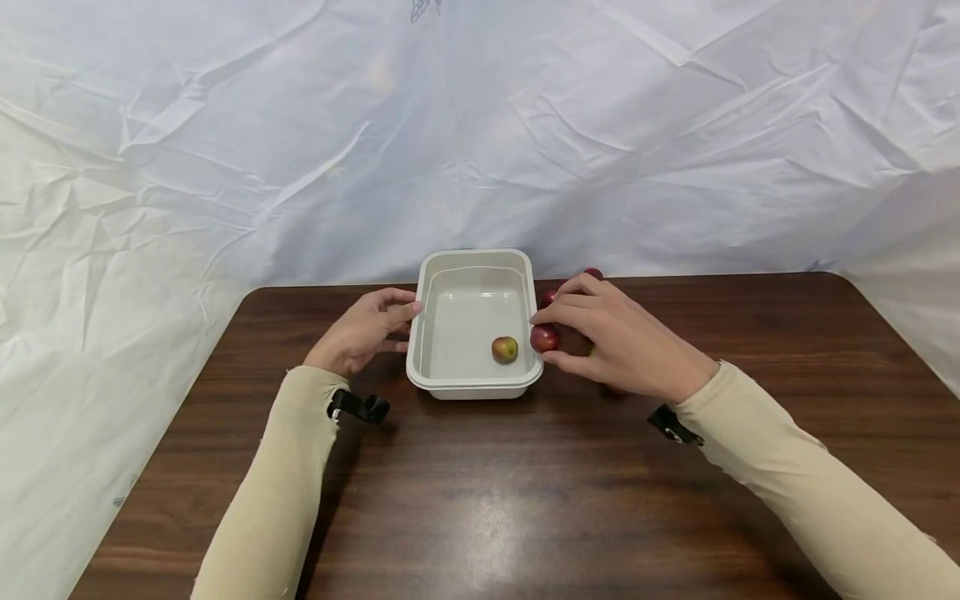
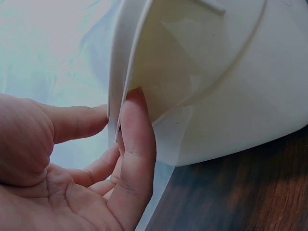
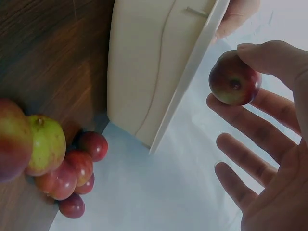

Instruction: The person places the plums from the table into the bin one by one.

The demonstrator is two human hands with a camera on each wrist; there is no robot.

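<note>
Six more fruits (image 3: 62, 166), right-wrist only.

Both arms in long, close-fitting beige sleeves, plain fabric, slightly frayed at the cuffs. Left sleeve (image 1: 273, 492), right sleeve (image 1: 817, 492). Black strap with a small black clip or mount at each wrist: left strap (image 1: 358, 407), right strap (image 1: 672, 426), probably camera mounts, too small to tell. Left hand (image 1: 365, 330) and right hand (image 1: 618, 337) bare: no gloves, rings or watch seen.
</note>
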